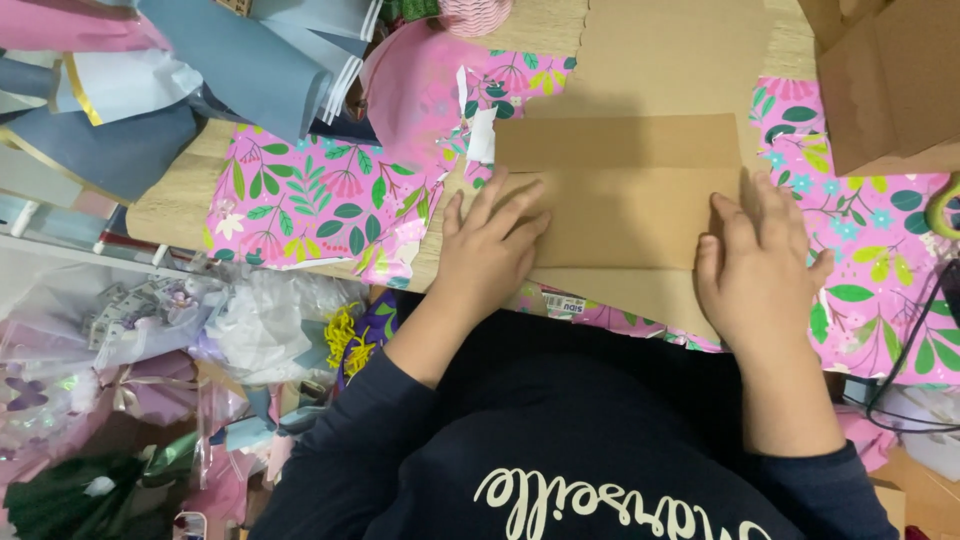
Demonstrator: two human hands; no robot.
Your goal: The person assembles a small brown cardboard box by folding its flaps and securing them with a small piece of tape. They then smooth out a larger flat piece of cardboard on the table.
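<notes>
Nearest the camera, below the flattened brown cardboard box (625, 200), the person's dark sleeves lead up to both hands. Left hand (490, 250) lies flat on the cardboard's near-left corner, fingers extended and slightly spread, gripping nothing. Right hand (755, 265) presses on the cardboard's near-right edge, fingers extended and close together, palm down, likewise gripping nothing. Cardboard lies folded flat on a wooden table (170, 200), on top of a sheet of pink floral wrapping paper (310, 200) that shows to its left and right. Left of the cardboard and off the table edge, a heap of clear cellophane and ribbons (150, 340) fills the floor side. Beyond the cardboard to its left, grey-blue paper sheets (230, 60) overlap; beyond to its right stands an open brown carton (890, 90).
</notes>
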